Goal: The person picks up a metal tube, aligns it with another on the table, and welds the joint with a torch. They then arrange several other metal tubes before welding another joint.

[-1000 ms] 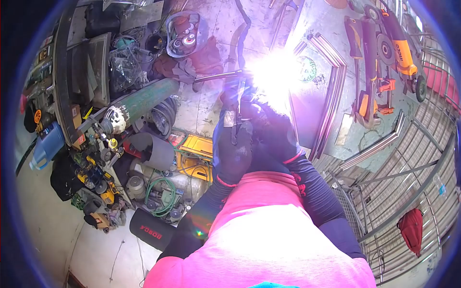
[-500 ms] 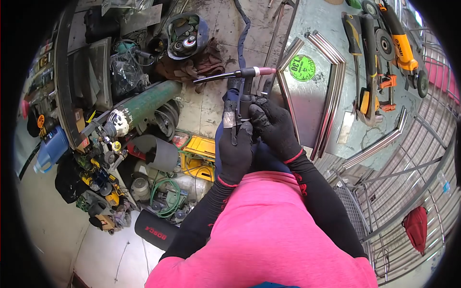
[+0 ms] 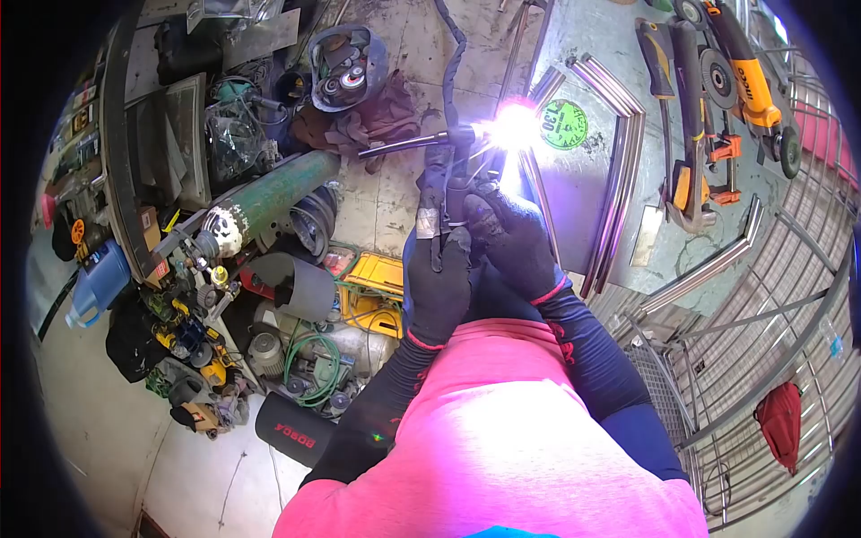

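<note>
My left hand [image 3: 439, 287], in a black glove, is closed around the lower handle of a TIG welding torch [image 3: 459, 175]. Beside it my right hand [image 3: 516, 233], gloved too, has its fingers curled against the same handle. The torch's long black back cap points left. A blinding arc hides its nozzle and tip, where it meets the upper left side of a bent metal tube frame [image 3: 623, 170]. The frame lies on a metal worktable [image 3: 574, 54] around a green round sticker [image 3: 563, 124].
Right of the frame lie an orange angle grinder [image 3: 749, 81], clamps [image 3: 725, 170] and another bent tube piece [image 3: 708, 269]. Leftward are a green gas cylinder [image 3: 278, 197], a bucket of discs [image 3: 377, 67] and a yellow case [image 3: 372, 278]. A wire rack [image 3: 762, 341] stands at right.
A bright white-violet arc has lit at the torch tip, throwing glare over the frame, gloves and pink shirt. Both hands and the torch have stayed nearly in place.
</note>
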Demonstrator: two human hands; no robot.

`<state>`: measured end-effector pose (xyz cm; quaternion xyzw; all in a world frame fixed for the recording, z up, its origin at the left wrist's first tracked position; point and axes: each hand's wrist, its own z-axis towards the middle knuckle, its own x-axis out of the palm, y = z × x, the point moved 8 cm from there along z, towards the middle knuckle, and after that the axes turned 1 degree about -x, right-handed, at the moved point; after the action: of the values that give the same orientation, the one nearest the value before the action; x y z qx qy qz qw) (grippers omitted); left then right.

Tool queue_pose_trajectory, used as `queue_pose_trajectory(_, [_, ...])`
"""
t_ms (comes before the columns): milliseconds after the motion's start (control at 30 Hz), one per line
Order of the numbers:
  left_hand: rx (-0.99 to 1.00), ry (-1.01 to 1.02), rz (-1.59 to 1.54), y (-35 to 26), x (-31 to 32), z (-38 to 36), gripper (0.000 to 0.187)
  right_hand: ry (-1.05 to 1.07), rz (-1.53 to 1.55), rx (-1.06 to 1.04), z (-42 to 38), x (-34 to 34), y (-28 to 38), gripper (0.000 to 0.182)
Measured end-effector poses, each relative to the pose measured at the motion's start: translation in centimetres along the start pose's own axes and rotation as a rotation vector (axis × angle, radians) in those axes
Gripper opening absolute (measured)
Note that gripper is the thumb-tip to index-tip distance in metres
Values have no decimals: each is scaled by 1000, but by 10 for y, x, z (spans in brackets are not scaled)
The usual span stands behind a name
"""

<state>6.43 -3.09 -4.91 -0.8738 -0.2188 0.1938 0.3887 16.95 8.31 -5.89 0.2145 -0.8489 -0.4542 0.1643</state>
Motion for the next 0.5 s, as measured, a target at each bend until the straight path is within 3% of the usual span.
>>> queue_pose_trajectory(33, [-59, -12, -15, 0, 0, -1, 29, -31, 84, 103, -3, 0, -3, 32])
queue_pose_trajectory(67, [-65, 21, -45, -5, 1, -2, 29, 24, -128, 50, -3, -2, 4, 39])
queue_pose_trajectory(167, [108, -7, -18, -1, 0, -1, 29, 50, -61, -101, 7, -2, -14, 31])
queue_pose_trajectory(200, [55, 32, 92, 0, -1, -1, 31, 46, -98, -123, 7, -3, -10, 30])
queue_pose_trajectory(300, [106, -17, 5, -11, 2, -2, 31, -1, -99, -195, 7, -3, -6, 28])
queue_pose_trajectory(500, [100, -8, 9, -10, 3, 0, 30, 15, -103, -135, 7, -3, -10, 28])
